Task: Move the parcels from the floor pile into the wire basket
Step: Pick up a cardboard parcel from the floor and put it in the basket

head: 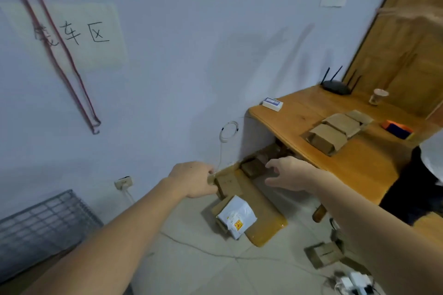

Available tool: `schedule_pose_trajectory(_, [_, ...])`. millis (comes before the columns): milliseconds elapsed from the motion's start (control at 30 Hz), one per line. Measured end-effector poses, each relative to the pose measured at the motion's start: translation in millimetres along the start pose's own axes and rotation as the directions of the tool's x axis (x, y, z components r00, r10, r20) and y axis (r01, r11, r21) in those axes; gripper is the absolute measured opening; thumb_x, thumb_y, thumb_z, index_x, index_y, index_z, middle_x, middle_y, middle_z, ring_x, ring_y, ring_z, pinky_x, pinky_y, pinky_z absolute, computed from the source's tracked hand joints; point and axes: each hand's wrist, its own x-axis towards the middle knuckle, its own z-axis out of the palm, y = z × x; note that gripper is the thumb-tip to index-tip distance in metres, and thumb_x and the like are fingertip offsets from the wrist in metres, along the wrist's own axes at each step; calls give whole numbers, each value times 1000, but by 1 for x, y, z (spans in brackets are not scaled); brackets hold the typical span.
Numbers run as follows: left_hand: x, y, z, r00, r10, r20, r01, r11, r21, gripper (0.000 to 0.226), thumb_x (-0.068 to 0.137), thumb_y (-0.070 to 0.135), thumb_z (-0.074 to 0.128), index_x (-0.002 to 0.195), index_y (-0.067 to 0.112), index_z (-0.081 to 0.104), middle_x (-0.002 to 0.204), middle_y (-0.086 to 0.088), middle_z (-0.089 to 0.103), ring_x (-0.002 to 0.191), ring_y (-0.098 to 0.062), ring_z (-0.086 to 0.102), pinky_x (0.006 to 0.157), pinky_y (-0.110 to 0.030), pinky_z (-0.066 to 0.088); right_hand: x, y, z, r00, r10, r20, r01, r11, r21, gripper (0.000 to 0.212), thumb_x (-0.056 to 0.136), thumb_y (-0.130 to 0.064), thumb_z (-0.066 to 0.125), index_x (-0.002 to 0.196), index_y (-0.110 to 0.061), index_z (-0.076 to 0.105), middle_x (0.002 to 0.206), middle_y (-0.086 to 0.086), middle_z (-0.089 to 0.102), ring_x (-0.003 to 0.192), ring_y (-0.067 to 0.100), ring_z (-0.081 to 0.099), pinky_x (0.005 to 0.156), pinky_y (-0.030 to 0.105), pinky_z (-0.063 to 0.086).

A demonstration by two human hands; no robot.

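At frame centre, the left hand grips the corner of a brown cardboard parcel in the floor pile. The right hand hovers beside it, fingers spread wide, holding nothing. The wire basket sits at lower left.

The left hand grips the top corner of a flat brown cardboard parcel leaning at the wall's foot. The right hand hovers beside it, fingers spread. A white plastic mailer lies against the parcel's lower edge; a grey wire basket stands far left.
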Motion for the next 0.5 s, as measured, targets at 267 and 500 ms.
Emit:
schedule_pose_trajectory(267, [83,-34,24,988,-142,63,144,989,-25,66,91,60,57,149,30,47,144,2,57,129,-23,55,97,-38,48,142,14,8,984,-135,113,146,985,-93,65,99,-52,58,154,-20,44,145,5,57,127,23,59,102,40,53])
schedule_pose_trajectory(500, [216,-71,70,985,-102,138,110,993,-44,65,90,60,57,148,31,49,144,0,55,130,-25,54,98,-39,47,267,42,45,978,-44,202,65,993,-96,61,98,-54,58,148,-21,47,139,5,58,121,24,60,98,40,54])
